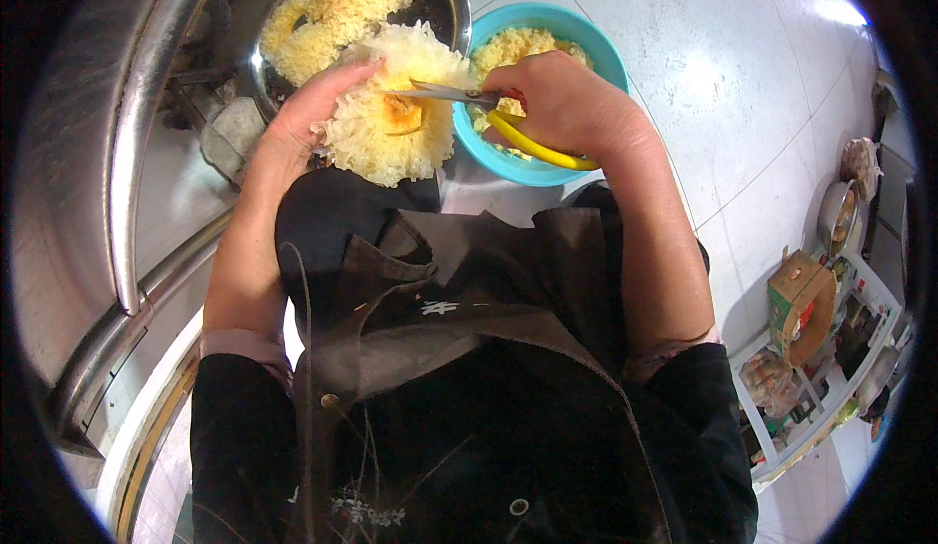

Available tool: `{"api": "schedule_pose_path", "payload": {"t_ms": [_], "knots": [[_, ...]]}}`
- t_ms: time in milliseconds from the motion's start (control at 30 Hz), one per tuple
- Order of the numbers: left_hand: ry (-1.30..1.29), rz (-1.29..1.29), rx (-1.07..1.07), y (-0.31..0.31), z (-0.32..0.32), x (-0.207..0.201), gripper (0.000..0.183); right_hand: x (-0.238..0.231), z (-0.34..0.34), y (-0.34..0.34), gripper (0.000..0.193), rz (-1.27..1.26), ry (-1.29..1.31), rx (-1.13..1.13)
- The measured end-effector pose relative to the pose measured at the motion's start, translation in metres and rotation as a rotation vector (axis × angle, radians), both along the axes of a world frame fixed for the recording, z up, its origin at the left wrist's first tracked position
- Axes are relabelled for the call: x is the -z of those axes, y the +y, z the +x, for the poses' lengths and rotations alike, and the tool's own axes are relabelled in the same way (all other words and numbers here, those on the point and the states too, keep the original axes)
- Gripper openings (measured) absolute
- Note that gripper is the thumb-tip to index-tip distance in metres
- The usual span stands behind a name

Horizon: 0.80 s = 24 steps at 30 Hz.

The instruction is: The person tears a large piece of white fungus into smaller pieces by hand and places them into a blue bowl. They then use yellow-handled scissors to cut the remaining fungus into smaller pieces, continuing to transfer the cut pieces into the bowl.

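Note:
My left hand grips a ruffled, pale yellow snow fungus by its left edge, above my knees. Its orange-brown base faces up. My right hand is closed round a pair of scissors with yellow handles. Their blades are parted and lie at the orange base. Below my right hand stands a turquoise basin holding pale yellow fungus pieces. More whole snow fungus sits in a round metal bowl beyond my left hand.
Along the left side runs a stainless steel unit with a tubular rail. A grey stone-like block sits beside the metal bowl. At the right, a white rack carries a cardboard box and bags. Large pale tiles cover the floor.

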State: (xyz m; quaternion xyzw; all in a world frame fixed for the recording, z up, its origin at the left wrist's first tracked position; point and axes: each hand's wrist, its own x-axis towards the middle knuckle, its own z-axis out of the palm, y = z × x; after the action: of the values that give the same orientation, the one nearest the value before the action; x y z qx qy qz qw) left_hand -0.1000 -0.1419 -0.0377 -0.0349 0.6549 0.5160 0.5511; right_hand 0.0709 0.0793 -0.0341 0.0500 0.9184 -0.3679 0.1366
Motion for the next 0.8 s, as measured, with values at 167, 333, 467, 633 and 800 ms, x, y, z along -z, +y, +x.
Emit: {"api": "schedule_pose_path", "payload": {"t_ms": [167,333,467,633,800], "knots": [[0.028,0.004,0.088,0.003,0.001,0.002,0.045,0.001,0.000,-0.005,0.026,0.038,-0.017,0.020],[0.093,0.003,0.139,0.002,0.000,0.004,0.047,-0.014,-0.007,-0.008,0.032,0.098,-0.172,-0.045],[0.027,-0.054,0.206,0.005,-0.004,0.006,0.051,-0.017,-0.009,-0.008,0.027,0.137,-0.150,-0.070],[0.002,-0.048,0.232,0.013,-0.001,0.006,0.057,-0.011,-0.009,-0.012,0.023,0.115,-0.116,-0.091],[-0.072,0.043,0.036,0.004,-0.001,0.019,0.058,0.000,-0.006,-0.013,0.029,0.009,-0.078,-0.082]]}}
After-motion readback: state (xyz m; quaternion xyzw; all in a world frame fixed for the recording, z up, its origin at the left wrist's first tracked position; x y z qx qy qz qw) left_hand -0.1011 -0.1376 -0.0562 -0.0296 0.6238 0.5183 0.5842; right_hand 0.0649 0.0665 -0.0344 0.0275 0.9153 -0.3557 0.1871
